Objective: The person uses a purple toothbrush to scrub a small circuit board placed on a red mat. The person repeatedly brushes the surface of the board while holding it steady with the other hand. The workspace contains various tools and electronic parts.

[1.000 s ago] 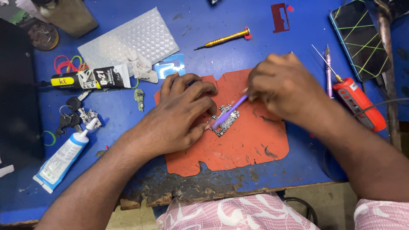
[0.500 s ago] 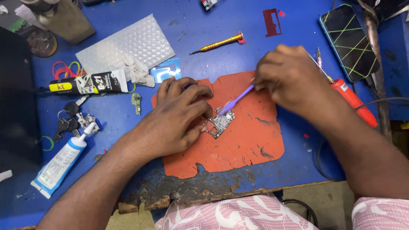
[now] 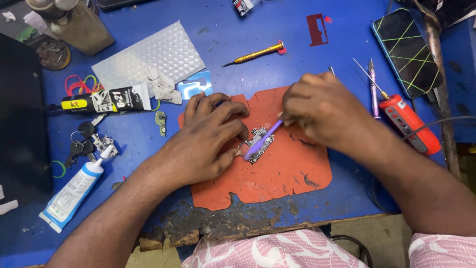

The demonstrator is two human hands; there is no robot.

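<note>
The board (image 3: 257,144) lies on my orange mat (image 3: 277,178) — my left hand (image 3: 206,144) pins it with flat fingers, grasping nothing. My right hand (image 3: 320,106) is clenched on a purple brush (image 3: 263,140), tip on the board — blue table (image 3: 238,54) beneath.

A white tube with a blue base (image 3: 73,192) lies at lower left. A black, yellow and white labelled tube (image 3: 106,101) lies at left. A dark phone screen crossed by green lines (image 3: 406,52) sits upper right.
</note>
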